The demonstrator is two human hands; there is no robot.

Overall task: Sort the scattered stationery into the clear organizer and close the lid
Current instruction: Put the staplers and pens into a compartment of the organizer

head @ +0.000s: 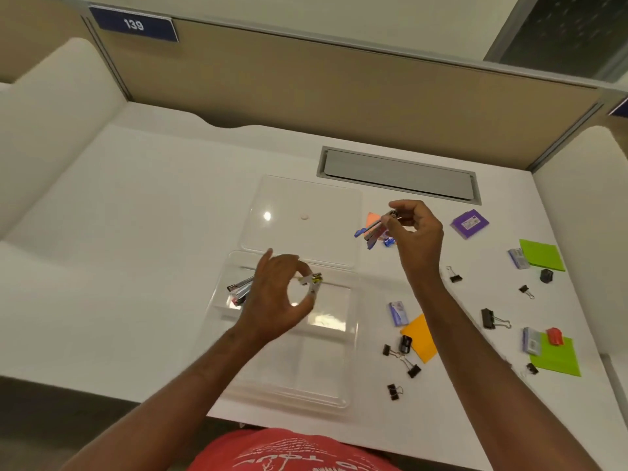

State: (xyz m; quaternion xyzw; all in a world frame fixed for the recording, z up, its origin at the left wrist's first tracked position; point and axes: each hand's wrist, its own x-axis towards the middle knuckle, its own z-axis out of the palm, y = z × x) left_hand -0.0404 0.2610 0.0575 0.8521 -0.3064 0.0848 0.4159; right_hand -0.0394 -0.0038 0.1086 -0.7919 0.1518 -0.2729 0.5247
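Note:
The clear organizer lies open on the white desk, its lid flat behind it. Several pens lie in its far-left compartment. My left hand hovers over the organizer and pinches a small yellow and white item between thumb and fingertips. My right hand is raised right of the lid and grips a bunch of blue pens, tips pointing left. Black binder clips, staple boxes and sticky note pads lie scattered to the right.
A purple box, green pads, a red item and more binder clips lie at the right of the desk. A grey cable hatch sits behind the lid. Partition walls enclose the desk.

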